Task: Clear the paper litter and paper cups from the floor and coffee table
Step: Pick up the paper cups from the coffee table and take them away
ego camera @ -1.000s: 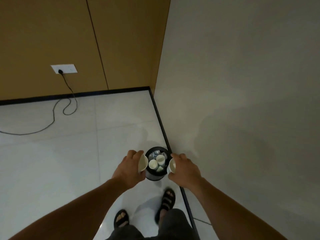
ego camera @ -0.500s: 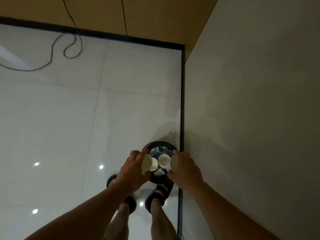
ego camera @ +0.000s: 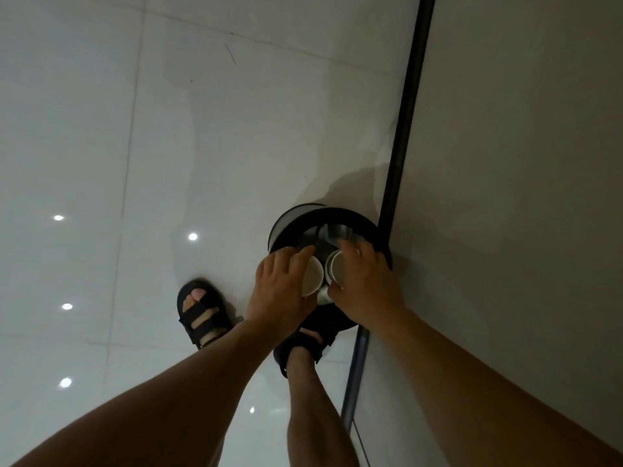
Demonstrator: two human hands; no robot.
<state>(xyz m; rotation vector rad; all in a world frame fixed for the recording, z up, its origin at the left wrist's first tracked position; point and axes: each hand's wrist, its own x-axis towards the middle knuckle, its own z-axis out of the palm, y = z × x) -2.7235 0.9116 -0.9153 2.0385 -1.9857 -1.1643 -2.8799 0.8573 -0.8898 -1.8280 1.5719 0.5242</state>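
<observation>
Paper cup (ego camera: pixel 312 277) gripped in curled left hand (ego camera: pixel 279 293); second cup (ego camera: pixel 338 272) in curled right hand (ego camera: pixel 365 283), over bin (ego camera: pixel 350 215).

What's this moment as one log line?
left hand: grips left cup | right hand: grips right cup | both above black bin by wall

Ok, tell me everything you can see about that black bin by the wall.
The bin is round, with a black rim and a shinier side wall, open-topped, standing upright on the pale tiled floor beside the wall's black skirting. Over its mouth the left hand holds the left cup and the right hand the right cup, both white paper, hiding most of the inside. Whether they touch the rim is unclear.
</observation>
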